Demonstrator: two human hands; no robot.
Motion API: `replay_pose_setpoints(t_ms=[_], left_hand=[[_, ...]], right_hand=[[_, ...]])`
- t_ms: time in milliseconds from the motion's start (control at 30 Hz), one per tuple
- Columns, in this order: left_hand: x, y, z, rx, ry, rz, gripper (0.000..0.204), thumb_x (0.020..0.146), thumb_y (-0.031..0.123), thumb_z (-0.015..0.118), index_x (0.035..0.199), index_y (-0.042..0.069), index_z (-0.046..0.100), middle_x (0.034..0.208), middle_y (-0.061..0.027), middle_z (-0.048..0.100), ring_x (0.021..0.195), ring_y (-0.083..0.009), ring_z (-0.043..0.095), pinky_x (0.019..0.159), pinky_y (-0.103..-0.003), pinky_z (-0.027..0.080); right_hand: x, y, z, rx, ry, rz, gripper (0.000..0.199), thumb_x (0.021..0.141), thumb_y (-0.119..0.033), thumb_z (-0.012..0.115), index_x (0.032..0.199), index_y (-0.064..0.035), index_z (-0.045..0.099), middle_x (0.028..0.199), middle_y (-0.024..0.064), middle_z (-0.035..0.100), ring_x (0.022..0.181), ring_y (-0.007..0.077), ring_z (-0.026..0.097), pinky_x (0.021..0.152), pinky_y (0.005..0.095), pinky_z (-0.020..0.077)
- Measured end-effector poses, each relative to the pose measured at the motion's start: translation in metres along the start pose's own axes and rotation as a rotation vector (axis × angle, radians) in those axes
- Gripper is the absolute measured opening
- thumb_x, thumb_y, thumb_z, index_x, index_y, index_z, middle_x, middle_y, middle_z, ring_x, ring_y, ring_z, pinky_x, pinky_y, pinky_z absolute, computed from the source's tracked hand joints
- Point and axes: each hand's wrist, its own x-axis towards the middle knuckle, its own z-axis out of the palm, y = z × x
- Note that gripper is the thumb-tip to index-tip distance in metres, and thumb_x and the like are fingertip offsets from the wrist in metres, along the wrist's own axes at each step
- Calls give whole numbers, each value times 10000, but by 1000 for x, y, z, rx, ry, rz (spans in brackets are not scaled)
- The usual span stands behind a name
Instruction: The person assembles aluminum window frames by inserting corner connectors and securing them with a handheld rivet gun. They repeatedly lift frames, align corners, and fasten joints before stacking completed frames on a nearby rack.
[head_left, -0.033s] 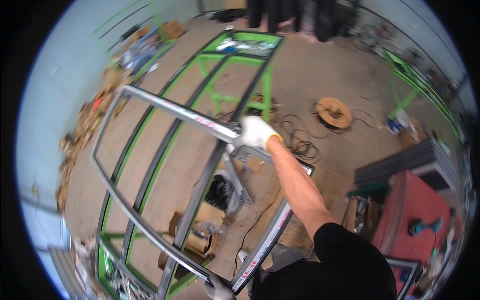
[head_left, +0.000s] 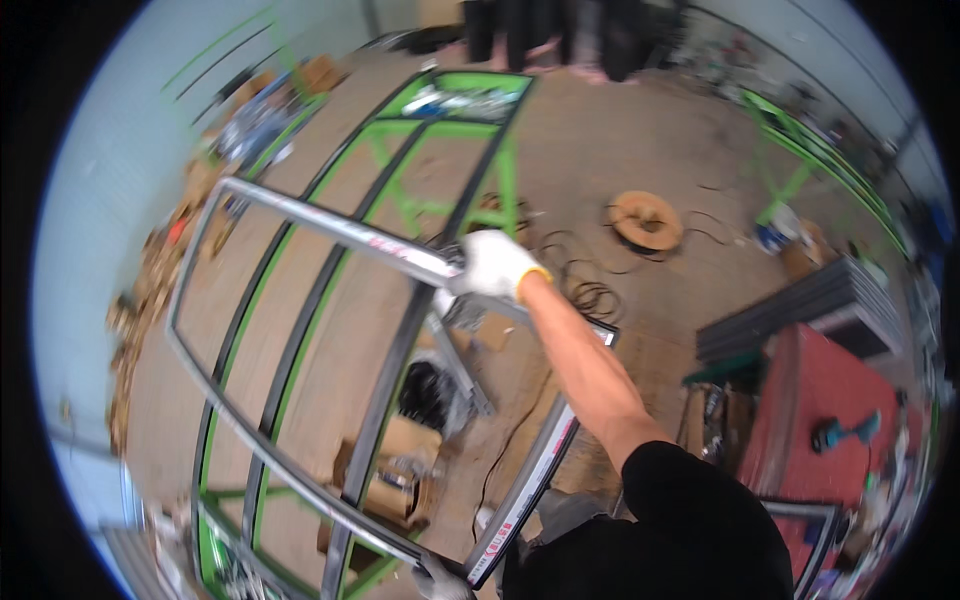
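The right hand (head_left: 497,264), in a white work glove with a yellow cuff, was clenched around the far bar of a large grey rectangular metal frame (head_left: 300,222), close to where a middle crossbar met that bar. The left hand (head_left: 438,577), also gloved, showed only partly at the lower edge of the picture; it gripped the near corner of the same frame. The frame was lifted above a long green metal table (head_left: 505,160) built of open rails, and lay tilted over it. The frame had four outer bars and one crossbar. Two narrow labels were on it: a white and red strip on the far bar, left of the right hand, and a white strip with red and black marks on the right-side bar near the lower corner.

Under the frame, on the concrete floor (head_left: 640,130), lay brown cardboard boxes (head_left: 395,470) and a black plastic bag (head_left: 425,390). One round wooden cable spool (head_left: 645,220) lay farther right, with black cables (head_left: 580,285) coiled near it. A red cabinet (head_left: 830,400) stood at the right, with one teal power drill (head_left: 840,432) on top.
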Motion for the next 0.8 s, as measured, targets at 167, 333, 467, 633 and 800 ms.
replay_pose_setpoints(t_ms=[167,333,467,633,800], left_hand=[[62,40,74,338,42,453,643,1143,501,537,1319,-103,669,1299,-273,716,1148,-374,629,1107,-505,477],[139,176,109,349,-153,862,568,1178,370,479,1436,-117,618,1326,-315,705,1181,-410,660,1000,-512,558],[170,319,138,-282,-450,757,444,1160,335,525,1191,-68,707,1028,-149,718,893,-275,675,810,-461,592],[152,468,213,-144,-636,1346,374,1126,291,606,1155,-58,738,997,-170,738,844,-285,682,779,-405,596],[65,520,306,-42,-892,1845,469,1078,376,686,1168,-78,766,1093,-205,787,861,-298,697,819,-423,597]], right_hand=[[-105,-39,-134,-108,371,-18,485,747,-380,807,948,54,723,930,311,735,936,499,722,865,539,578],[-263,-66,-202,-236,822,22,435,702,-302,911,943,-10,695,848,207,739,838,410,755,745,452,598],[-356,-108,-209,-361,1119,119,478,675,-284,976,1006,-39,732,847,143,750,778,337,770,714,413,610],[-408,-165,-217,-643,1364,332,470,718,-311,940,990,2,720,818,176,756,750,350,780,699,421,614],[-476,-217,-194,-812,1616,593,427,753,-308,926,982,-8,729,793,173,761,748,336,791,702,413,623]])
